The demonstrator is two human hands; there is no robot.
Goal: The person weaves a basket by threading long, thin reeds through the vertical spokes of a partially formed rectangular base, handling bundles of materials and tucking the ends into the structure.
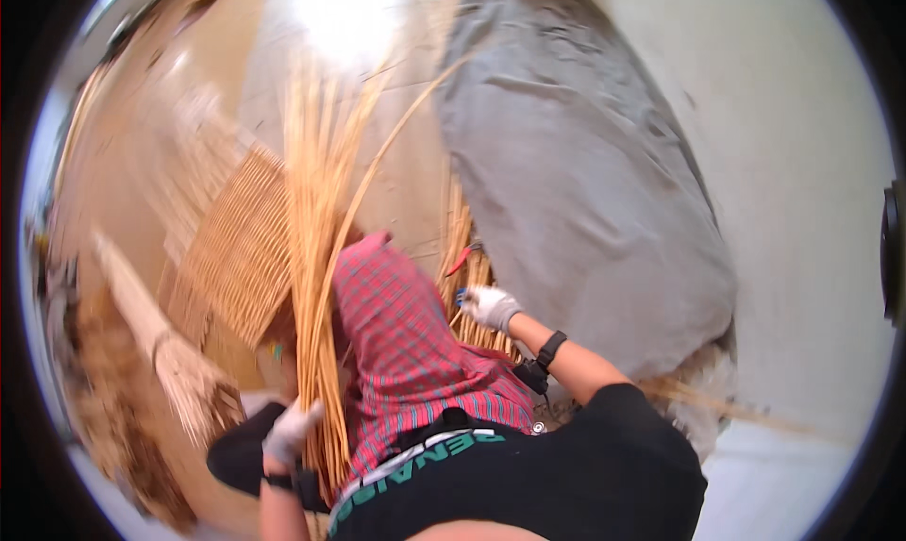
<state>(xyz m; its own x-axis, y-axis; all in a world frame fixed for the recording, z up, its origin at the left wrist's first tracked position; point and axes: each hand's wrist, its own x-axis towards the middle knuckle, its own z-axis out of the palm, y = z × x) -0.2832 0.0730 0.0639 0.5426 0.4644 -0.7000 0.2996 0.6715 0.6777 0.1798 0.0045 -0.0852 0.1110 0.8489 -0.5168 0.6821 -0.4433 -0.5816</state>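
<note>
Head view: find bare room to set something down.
Bare: pale surface right of the grey cloth cover; tan floor strip between cover and long yellow rods. Crowded: more rods, curved red tool around the white-gloved right hand.

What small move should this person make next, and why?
Perhaps draw the long canes closer together with the left hand, since they fan apart toward their far ends and one bows off to the right. The left hand is at their lower part, while the right hand is by other canes.
</note>
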